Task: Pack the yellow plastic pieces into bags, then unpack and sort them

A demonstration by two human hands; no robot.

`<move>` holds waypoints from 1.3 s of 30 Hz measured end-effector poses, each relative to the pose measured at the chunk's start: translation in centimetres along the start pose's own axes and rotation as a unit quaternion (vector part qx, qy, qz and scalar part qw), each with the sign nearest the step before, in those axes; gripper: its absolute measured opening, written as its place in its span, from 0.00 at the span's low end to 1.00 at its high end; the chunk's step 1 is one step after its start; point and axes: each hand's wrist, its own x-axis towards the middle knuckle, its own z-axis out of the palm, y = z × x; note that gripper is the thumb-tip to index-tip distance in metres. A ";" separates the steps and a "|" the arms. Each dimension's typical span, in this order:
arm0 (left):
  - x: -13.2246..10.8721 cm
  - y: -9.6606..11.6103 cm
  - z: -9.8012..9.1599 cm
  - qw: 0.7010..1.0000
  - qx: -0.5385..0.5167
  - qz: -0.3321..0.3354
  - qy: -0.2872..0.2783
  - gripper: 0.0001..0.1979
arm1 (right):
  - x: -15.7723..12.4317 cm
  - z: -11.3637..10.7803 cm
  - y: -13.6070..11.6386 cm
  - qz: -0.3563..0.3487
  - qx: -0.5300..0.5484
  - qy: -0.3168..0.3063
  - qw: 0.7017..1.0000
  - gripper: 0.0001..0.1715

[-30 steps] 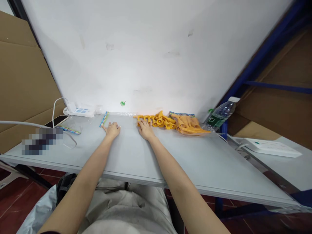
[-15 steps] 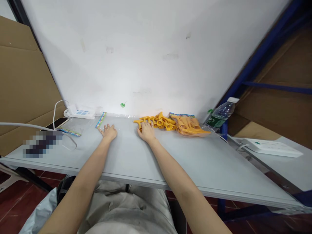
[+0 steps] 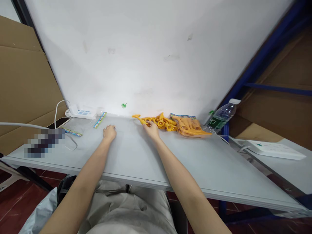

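Observation:
My right hand (image 3: pixel 151 130) is closed around the lower end of a yellow plastic toy horn (image 3: pixel 140 119), whose curved end points up and left. Close beside it lies a row of similar yellow horns (image 3: pixel 168 123), bell mouths facing me. Farther left, my left hand (image 3: pixel 110 132) rests on the table with its fingers curled in at the edge of a clear plastic bag (image 3: pixel 122 122). The bag's colourful header strip (image 3: pixel 100 120) lies just beyond that hand. How firmly the left fingers grip the film is hard to see.
A filled bag of orange horns (image 3: pixel 192 126) and a tilted water bottle (image 3: pixel 221 115) stand at the right. A power strip (image 3: pixel 84 113), phone (image 3: pixel 58 123), cables and another header strip (image 3: pixel 73 132) lie left. A white wall (image 3: pixel 146 58) closes the back.
My right hand has taken hold of a horn at the left end of the row and tilted it up slightly. My left hand's spread fingers have curled in.

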 end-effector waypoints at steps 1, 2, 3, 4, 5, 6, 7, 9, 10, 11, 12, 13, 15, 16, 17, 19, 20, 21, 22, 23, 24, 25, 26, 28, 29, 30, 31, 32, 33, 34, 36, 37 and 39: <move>0.0 0.0 0.0 1.000 0.001 -0.001 -0.001 0.23 | 0.1 0.0 -0.1 -0.005 0.030 -0.006 1.000 0.25; 0.0 -0.1 0.0 1.000 0.001 -0.001 -0.001 0.23 | 0.1 0.0 -0.1 -0.010 0.052 -0.019 0.998 0.25; 0.0 -0.1 0.0 1.000 0.001 0.000 0.001 0.23 | 0.0 0.0 -0.1 -0.011 0.063 -0.040 0.997 0.24; 0.0 -0.2 0.0 1.000 0.002 0.000 0.003 0.24 | -0.1 0.1 -0.2 -0.008 0.064 -0.065 0.996 0.23; 0.0 -0.2 -0.1 1.000 0.004 -0.002 0.006 0.24 | -0.2 0.0 -0.2 -0.002 0.058 -0.093 0.994 0.22; 0.0 -0.2 -0.1 1.000 0.008 -0.003 0.010 0.24 | -0.4 0.0 -0.2 0.004 0.047 -0.120 0.992 0.21; 0.0 -0.3 -0.2 1.000 0.013 -0.006 0.016 0.24 | -0.5 -0.1 -0.2 0.010 0.036 -0.142 0.989 0.21; -0.1 -0.3 -0.3 0.999 0.018 -0.004 0.027 0.24 | -0.8 -0.3 -0.3 0.015 0.015 -0.169 0.985 0.23; -0.1 -0.2 -0.3 0.999 0.015 0.002 0.033 0.24 | -0.9 -0.5 -0.3 0.016 0.007 -0.176 0.984 0.24; -0.1 -0.1 -0.3 0.999 0.007 0.013 0.039 0.24 | -1.0 -0.6 -0.3 0.016 0.001 -0.181 0.983 0.24; -0.2 0.1 -0.3 0.999 -0.005 0.028 0.044 0.25 | -1.0 -0.7 -0.3 0.017 -0.004 -0.185 0.983 0.25; -0.3 0.4 -0.2 0.998 -0.020 0.045 0.047 0.26 | -1.0 -0.8 -0.3 0.018 -0.006 -0.192 0.981 0.25; -0.5 1.1 -0.1 0.995 -0.043 0.077 0.046 0.25 | -1.0 -0.9 -0.1 0.025 -0.002 -0.203 0.979 0.26; -0.7 1.5 -0.1 0.994 -0.046 0.087 0.041 0.25 | -0.9 -0.9 0.0 0.029 0.004 -0.206 0.978 0.27; -0.9 1.9 -0.1 0.994 -0.044 0.093 0.032 0.24 | -0.8 -0.8 0.1 0.033 0.013 -0.205 0.978 0.27; -1.5 2.7 -0.1 0.996 -0.023 0.090 0.013 0.24 | -0.7 -0.8 0.4 0.041 0.033 -0.195 0.979 0.27; -1.7 3.0 -0.2 0.996 -0.009 0.085 0.005 0.23 | -0.7 -0.7 0.6 0.044 0.043 -0.186 0.981 0.26; -2.0 3.4 -0.3 0.997 0.004 0.079 0.001 0.23 | -0.6 -0.7 0.7 0.047 0.050 -0.175 0.982 0.25; -2.2 3.7 -0.4 0.997 0.015 0.075 0.000 0.23 | -0.6 -0.7 0.9 0.052 0.055 -0.165 0.983 0.24; -2.4 3.9 -0.5 0.997 0.025 0.072 0.002 0.23 | -0.5 -0.7 1.0 0.056 0.059 -0.155 0.985 0.23; -2.6 4.2 -0.6 0.997 0.033 0.069 0.004 0.23 | -0.5 -0.7 1.0 0.058 0.063 -0.147 0.985 0.22; -2.8 4.4 -0.7 0.997 0.039 0.066 0.006 0.23 | -0.5 -0.6 1.1 0.059 0.066 -0.141 0.986 0.22; -2.9 4.5 -0.7 0.997 0.044 0.065 0.008 0.23 | -0.5 -0.5 1.2 0.060 0.069 -0.135 0.987 0.22; -3.0 4.8 -0.8 0.997 0.048 0.063 0.010 0.23 | -0.5 -0.4 1.3 0.057 0.077 -0.126 0.987 0.23; -3.1 4.8 -0.8 0.997 0.049 0.061 0.010 0.24 | -0.5 -0.3 1.4 0.056 0.080 -0.123 0.988 0.23; -3.1 4.8 -0.7 0.997 0.049 0.062 0.010 0.24 | -0.4 -0.2 1.5 0.055 0.082 -0.121 0.988 0.24; -3.1 4.8 -0.7 0.997 0.051 0.063 0.010 0.23 | -0.4 -0.1 1.6 0.053 0.082 -0.119 0.988 0.24; -3.1 4.7 -0.7 0.996 0.052 0.067 0.010 0.21 | -0.4 0.0 1.6 0.050 0.082 -0.116 0.989 0.25; -3.1 4.7 -0.7 0.996 0.054 0.073 0.010 0.19 | -0.4 0.1 1.7 0.045 0.082 -0.114 0.989 0.25; -3.1 4.6 -0.6 0.995 0.056 0.083 0.011 0.17 | -0.4 0.1 1.7 0.038 0.081 -0.111 0.990 0.26; -3.1 4.4 -0.6 0.992 0.057 0.108 0.013 0.15 | -0.4 0.1 1.5 0.019 0.080 -0.112 0.990 0.26; -3.1 4.4 -0.5 0.991 0.056 0.122 0.016 0.15 | -0.5 0.1 1.4 0.009 0.079 -0.114 0.990 0.26; -3.1 4.4 -0.4 0.987 0.051 0.152 0.028 0.14 | -0.5 0.2 1.1 -0.006 0.071 -0.122 0.990 0.27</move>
